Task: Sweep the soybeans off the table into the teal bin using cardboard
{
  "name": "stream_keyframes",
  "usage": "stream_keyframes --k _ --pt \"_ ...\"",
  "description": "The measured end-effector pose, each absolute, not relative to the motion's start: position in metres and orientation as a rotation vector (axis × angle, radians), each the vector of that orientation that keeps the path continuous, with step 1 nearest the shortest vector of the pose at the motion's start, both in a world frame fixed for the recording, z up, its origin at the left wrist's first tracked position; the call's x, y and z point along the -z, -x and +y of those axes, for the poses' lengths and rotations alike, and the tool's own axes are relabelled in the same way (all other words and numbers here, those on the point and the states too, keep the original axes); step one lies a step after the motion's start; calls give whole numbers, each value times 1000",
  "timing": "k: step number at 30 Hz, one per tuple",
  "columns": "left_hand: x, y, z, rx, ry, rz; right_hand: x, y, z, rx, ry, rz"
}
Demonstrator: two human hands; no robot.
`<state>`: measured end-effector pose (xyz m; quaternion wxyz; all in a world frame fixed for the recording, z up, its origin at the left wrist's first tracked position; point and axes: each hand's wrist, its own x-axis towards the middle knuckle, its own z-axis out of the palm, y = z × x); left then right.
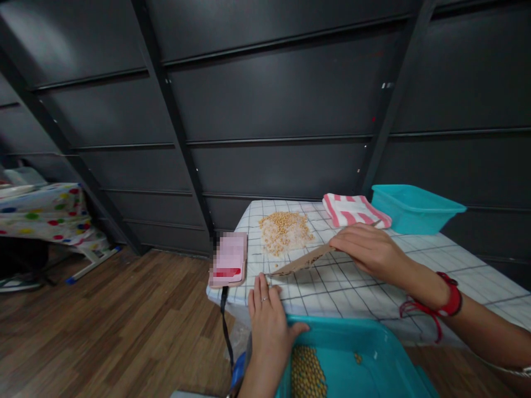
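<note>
My right hand [369,251] grips a piece of cardboard [305,261] by its far end, with the board slanting over the table. My left hand [267,318] reaches to the table's front edge with fingers stretched out, the tips beside the board's lower left corner; whether they touch it I cannot tell. Behind the cardboard, a pile of yellow beans [286,224], mixed with whitish bits, lies on the checked tablecloth [357,287]. Below my hands is a teal basin [357,326] with greenish-brown beans [307,373] gathered at its left side.
A phone [229,257] in a pink case lies at the table's left edge, a black strap [226,326] hanging down. A folded pink-and-white striped towel [352,210] and another teal basin [415,207] stand behind my right hand. Dark panelled walls rise behind.
</note>
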<state>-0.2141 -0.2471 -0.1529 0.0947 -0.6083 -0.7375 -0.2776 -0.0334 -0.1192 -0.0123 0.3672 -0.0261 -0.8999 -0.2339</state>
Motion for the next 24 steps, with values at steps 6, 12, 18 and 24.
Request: stream_keyframes --k 6,12,18,24 --pt "156 216 -247 833 1834 -2172 8 31 -123 578 107 -2281" --pt "152 207 -245 839 1728 -2195 7 40 -125 607 -47 -2279" --pt "160 209 -243 846 1704 -2150 -1 38 -125 612 -104 -2301" --pt "159 209 -244 833 1727 -2164 -3 41 -123 585 -147 -2293"
